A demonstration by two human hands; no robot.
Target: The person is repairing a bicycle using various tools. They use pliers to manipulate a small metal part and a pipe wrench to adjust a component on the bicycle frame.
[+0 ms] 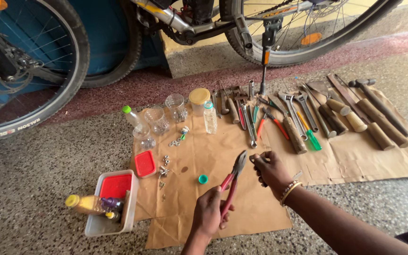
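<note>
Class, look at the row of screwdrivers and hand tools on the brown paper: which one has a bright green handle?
The green-handled screwdriver, lying on the brown paper beside a thick wooden handle. Its neighbours have red, wooden or bare metal handles; only this one is green.

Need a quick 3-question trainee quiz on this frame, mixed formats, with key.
1. True or false: the left hand holds the red-handled pliers with their jaws pointing away from the person.
2. Multiple choice: the small green bottle cap lies on A) the bare speckled floor, B) the brown paper sheet, C) inside the white plastic tub.
3. Fill in: the right hand, with a bead bracelet at the wrist, is closed on something small and ____ in colour.

Key: 1 true; 2 B; 3 dark (too small to identify).
</note>
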